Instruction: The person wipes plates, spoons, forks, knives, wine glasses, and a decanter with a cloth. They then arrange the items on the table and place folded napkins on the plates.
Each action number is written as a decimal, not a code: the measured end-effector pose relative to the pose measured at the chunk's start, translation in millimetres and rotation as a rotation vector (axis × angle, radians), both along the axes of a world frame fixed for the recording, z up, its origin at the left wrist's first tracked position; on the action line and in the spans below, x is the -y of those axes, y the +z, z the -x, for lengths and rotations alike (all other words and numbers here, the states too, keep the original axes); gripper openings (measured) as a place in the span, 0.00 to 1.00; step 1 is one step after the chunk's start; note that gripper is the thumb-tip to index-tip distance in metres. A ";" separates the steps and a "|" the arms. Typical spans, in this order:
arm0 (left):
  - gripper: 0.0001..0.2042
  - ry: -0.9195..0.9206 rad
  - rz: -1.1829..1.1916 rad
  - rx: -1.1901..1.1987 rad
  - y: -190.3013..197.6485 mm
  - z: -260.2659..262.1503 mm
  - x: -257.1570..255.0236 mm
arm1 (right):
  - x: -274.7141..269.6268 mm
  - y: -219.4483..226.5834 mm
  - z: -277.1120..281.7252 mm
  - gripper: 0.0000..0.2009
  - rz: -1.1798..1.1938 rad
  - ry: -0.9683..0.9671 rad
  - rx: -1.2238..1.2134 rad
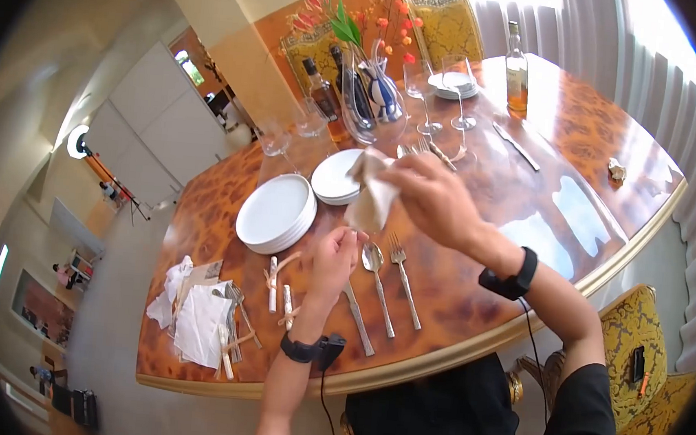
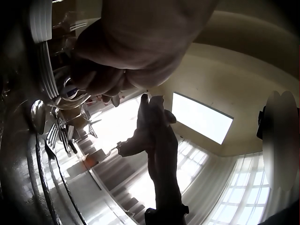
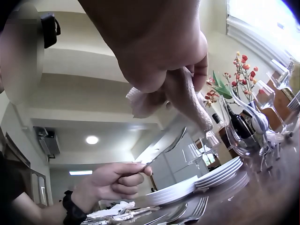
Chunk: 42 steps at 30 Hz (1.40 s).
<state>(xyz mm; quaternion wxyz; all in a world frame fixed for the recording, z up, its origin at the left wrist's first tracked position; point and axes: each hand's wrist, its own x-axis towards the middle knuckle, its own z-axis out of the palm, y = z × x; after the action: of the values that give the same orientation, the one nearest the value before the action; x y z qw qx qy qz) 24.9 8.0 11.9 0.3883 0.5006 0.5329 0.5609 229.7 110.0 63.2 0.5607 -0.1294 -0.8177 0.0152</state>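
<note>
My right hand (image 1: 431,199) grips a crumpled beige cloth (image 1: 372,207), which hangs from its fingers above the table. Just below and left of it, my left hand (image 1: 334,265) pinches the handle of a metal spoon (image 3: 174,144), its curved end pointing up toward the cloth in the right wrist view. The left fingers hide the rest of that handle. On the table beside the left hand lie a knife (image 1: 359,321), another spoon (image 1: 381,290) and a fork (image 1: 405,279), side by side.
White plate stacks (image 1: 276,212) stand beyond the left hand. Behind them are a glass decanter (image 1: 359,124), dark bottles, wine glasses and a flower vase. Napkins (image 1: 200,324) and tied cutlery lie at the left. An amber bottle (image 1: 516,75) and a knife (image 1: 515,145) are far right.
</note>
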 end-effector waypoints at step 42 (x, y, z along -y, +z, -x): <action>0.22 0.321 -0.131 -0.194 -3.3 -16.7 -12.0 | 25.2 -25.2 71.9 0.09 0.842 0.516 -0.339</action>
<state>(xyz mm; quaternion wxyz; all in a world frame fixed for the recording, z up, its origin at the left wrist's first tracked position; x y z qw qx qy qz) 41.6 20.0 8.6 0.2071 0.4850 0.6032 0.5983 157.8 84.8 38.0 0.5625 -0.1339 -0.6439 0.5011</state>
